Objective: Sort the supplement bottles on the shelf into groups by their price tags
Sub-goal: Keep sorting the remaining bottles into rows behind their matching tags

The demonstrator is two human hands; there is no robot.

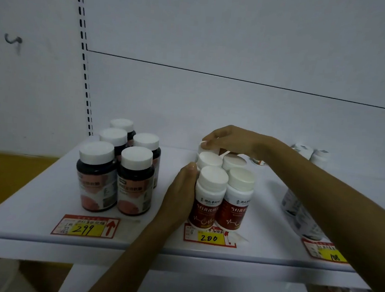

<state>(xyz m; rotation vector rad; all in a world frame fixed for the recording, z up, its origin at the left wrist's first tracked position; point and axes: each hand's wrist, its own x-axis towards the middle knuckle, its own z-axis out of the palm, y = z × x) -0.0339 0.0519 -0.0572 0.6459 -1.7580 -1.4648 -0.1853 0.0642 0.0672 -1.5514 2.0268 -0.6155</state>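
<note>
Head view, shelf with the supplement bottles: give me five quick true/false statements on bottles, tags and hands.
1. The dark bottles stand behind the 299 tag. True.
2. The white bottles with red labels stand behind the 200 tag. True.
3. The left hand holds a dark bottle in the air. False: it rests flat against the side of the white group on the shelf.
4. The right hand rests on the shelf edge. False: it reaches over the caps at the back of the white group.
5. Every bottle in view has a white cap. True.

head view, close, facing shelf (42, 202)
</note>
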